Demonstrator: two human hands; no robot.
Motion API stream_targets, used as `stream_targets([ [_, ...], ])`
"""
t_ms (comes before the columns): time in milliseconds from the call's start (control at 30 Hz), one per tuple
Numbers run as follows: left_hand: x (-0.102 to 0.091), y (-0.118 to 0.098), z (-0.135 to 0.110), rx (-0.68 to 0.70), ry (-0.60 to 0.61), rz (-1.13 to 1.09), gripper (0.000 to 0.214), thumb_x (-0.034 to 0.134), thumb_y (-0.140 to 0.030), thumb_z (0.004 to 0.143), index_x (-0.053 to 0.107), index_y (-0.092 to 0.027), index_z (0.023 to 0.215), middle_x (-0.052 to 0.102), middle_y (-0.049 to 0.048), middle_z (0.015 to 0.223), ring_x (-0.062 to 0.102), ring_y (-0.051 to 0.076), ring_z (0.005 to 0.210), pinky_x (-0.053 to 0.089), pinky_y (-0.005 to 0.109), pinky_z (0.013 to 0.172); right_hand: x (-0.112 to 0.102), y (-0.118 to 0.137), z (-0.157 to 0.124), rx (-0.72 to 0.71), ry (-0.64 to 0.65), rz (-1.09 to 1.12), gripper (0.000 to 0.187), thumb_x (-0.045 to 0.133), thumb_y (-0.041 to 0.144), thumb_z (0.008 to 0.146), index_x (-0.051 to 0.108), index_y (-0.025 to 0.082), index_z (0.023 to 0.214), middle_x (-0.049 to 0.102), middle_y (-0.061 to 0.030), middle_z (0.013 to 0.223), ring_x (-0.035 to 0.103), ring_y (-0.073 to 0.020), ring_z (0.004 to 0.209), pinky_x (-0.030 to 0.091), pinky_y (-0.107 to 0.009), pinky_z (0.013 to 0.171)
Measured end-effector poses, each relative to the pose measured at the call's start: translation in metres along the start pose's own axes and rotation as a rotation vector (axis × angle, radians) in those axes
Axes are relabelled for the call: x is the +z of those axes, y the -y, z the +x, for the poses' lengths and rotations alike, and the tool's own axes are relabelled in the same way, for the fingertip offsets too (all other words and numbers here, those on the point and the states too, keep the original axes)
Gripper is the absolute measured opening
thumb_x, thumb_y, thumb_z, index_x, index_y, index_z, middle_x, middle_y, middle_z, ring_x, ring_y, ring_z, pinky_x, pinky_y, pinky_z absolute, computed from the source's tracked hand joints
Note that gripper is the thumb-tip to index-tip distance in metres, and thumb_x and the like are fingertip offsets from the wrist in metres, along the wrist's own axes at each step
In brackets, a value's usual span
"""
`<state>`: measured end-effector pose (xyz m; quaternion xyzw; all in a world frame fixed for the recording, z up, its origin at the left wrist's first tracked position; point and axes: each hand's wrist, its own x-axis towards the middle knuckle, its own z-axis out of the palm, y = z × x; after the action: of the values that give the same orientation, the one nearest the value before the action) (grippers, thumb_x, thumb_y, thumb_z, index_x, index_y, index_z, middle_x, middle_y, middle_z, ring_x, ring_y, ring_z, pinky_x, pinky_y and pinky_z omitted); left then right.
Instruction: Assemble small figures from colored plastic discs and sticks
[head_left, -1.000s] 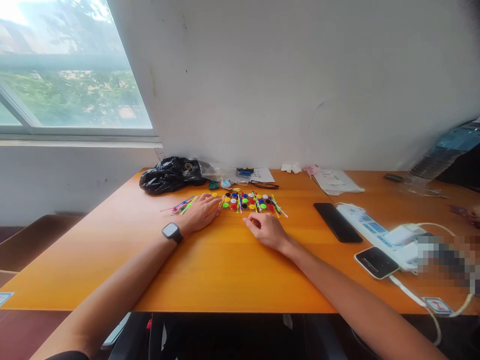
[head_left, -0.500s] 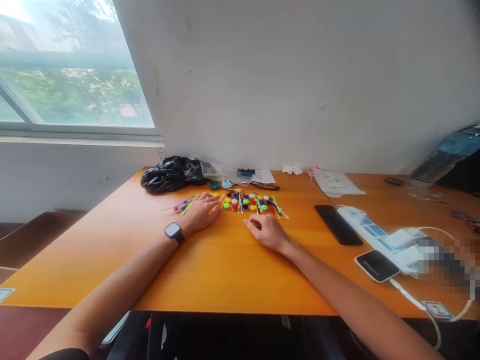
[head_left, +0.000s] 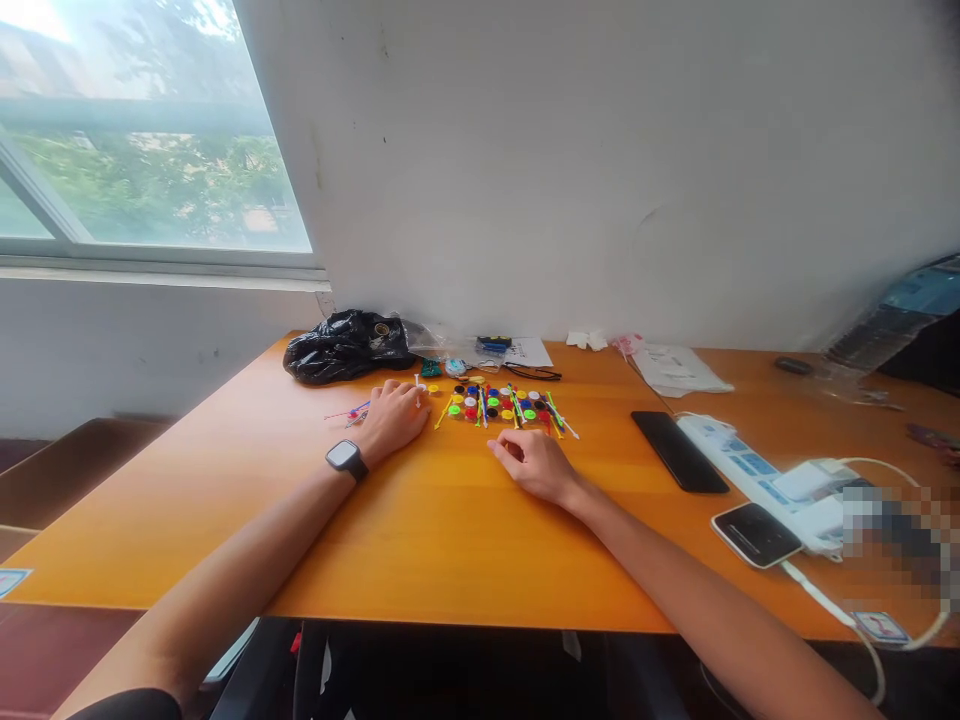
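By the wall [head_left: 510, 180], a wooden table [head_left: 435, 540] bears discs [head_left: 493, 404].

Plain office room, by the look of it

I see a broad wooden desk [head_left: 420, 540] against a marked white wall [head_left: 525, 180], beside a window [head_left: 165, 170]. A power strip [head_left: 731, 455] lies on the right, and a blue-bordered label [head_left: 13, 582] marks the front left corner.

A free lane crosses the near tabletop [head_left: 435, 545] between the left forearm [head_left: 251, 555] and the right forearm [head_left: 675, 572]. Ahead, discs [head_left: 493, 403] and sticks [head_left: 517, 405] obstruct low travel; the left hand [head_left: 394, 418] blocks the discs' left side. The black bag [head_left: 345, 346] bars the left rear; the black phone [head_left: 679, 452] and power strip [head_left: 739, 460] bound the right.
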<state>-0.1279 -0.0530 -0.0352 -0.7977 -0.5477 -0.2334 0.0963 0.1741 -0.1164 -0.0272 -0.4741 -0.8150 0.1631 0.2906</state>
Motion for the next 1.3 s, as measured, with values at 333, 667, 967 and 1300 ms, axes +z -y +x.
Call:
stream_targets([
  [333, 0.008, 0.004, 0.004, 0.037, 0.082, 0.064, 0.050, 0.052, -0.049, 0.104, 0.056, -0.023, 0.146, 0.063, 0.0177, 0.136, 0.051, 0.040, 0.122, 0.045, 0.053, 0.096, -0.001, 0.002, 0.001, 0.000, 0.019, -0.007, 0.042, 0.054, 0.048, 0.103, 0.058, 0.020, 0.072, 0.056, 0.0006, 0.063, 0.049, -0.0155, 0.058, 0.028, -0.028, 0.058],
  [667, -0.007, -0.007, 0.002, 0.054, 0.060, -0.050, 0.029, 0.052, -0.024, 0.100, 0.068, -0.019, 0.077, 0.065, 0.0080, 0.086, 0.059, 0.021, 0.076, 0.042, 0.034, 0.072, -0.003, 0.001, 0.001, -0.011, 0.039, -0.007, 0.042, 0.054, 0.047, 0.104, 0.057, 0.020, 0.072, 0.056, 0.0008, 0.062, 0.049, -0.0153, 0.057, 0.029, -0.028, 0.058],
  [967, -0.009, -0.002, 0.003, 0.000, -0.051, -0.220, 0.017, 0.057, -0.014, 0.092, 0.068, -0.018, 0.080, 0.067, 0.0053, 0.080, 0.061, 0.019, 0.070, 0.043, 0.030, 0.066, -0.003, 0.002, 0.001, 0.003, 0.052, -0.033, 0.037, 0.059, 0.041, 0.104, 0.064, 0.020, 0.075, 0.060, 0.0004, 0.064, 0.052, -0.0157, 0.059, 0.028, -0.027, 0.058],
  [1300, -0.031, -0.059, -0.014, 0.482, -0.270, -0.509, 0.019, 0.061, -0.014, 0.099, 0.072, -0.021, 0.112, 0.075, 0.0075, 0.105, 0.072, 0.018, 0.091, 0.058, 0.028, 0.083, -0.007, 0.003, 0.002, 0.029, -0.202, 0.032, 0.036, 0.056, 0.044, 0.106, 0.063, 0.021, 0.078, 0.053, 0.0017, 0.057, 0.051, -0.0164, 0.054, 0.031, -0.028, 0.057],
])
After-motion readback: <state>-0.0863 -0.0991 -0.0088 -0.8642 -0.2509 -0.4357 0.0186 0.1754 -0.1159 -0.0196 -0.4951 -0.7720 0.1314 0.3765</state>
